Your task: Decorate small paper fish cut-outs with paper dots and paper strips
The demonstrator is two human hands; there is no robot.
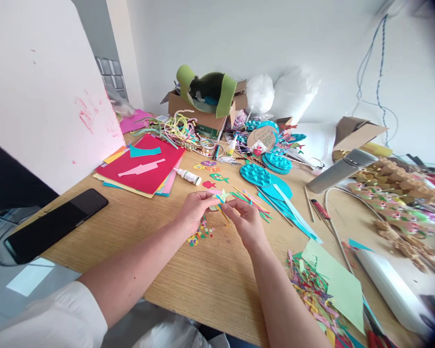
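My left hand [197,210] is closed in a pinch on a small pale green, star-shaped paper piece [223,195] with a bit of blue on it. Close beside it, my right hand [244,220] also has thumb and fingers pressed together at the lower edge of this piece; exactly what they grip is partly hidden. Colourful paper fish [209,184] lie just beyond my hands. Thin coloured paper strips [257,205] are spread behind my right hand. Small round paper dots [194,239] lie under my left hand.
A white glue bottle [188,177] lies beside stacked coloured paper [141,164]. A phone [58,224] rests at the left edge. Blue egg-carton-textured ovals [255,175], a metal flask [342,170], paper scraps [311,290] and red-handled scissors [379,338] are to the right.
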